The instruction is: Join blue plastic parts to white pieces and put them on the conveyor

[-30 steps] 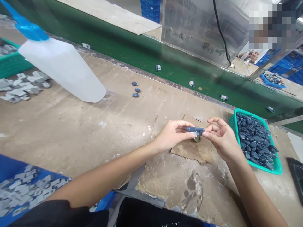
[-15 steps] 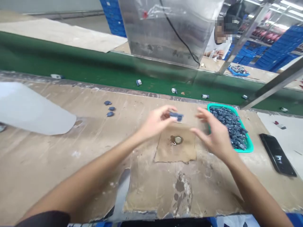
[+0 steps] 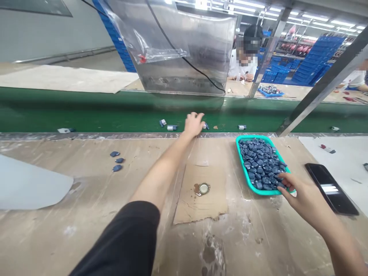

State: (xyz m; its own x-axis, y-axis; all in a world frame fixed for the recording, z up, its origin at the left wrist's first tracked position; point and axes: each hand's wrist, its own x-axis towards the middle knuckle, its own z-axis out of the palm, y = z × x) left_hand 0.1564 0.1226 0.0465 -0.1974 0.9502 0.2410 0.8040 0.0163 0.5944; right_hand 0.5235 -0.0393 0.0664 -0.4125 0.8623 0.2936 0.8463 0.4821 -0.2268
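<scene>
My left hand is stretched over the green belt, fingers apart, holding nothing. Close beside its fingertips lies a small white-and-blue-grey piece, and to its left is a similar piece. My right hand is at the near right corner of a teal plastic basket, thumb and fingers closed around a small dark blue-grey piece. Many like pieces fill the basket. A bottle cap lies on a cardboard sheet between my arms, with a brown wet spot beside it.
Three loose dark pieces lie on the left of the table, near a white curved sheet. A phone lies right of the basket. A slanted metal post rises behind. Across the belt a person sits working.
My left hand has moved out over the belt and let go of the piece it held; another piece now lies there. My right hand has moved to the basket and closed on a piece. The view has shifted.
</scene>
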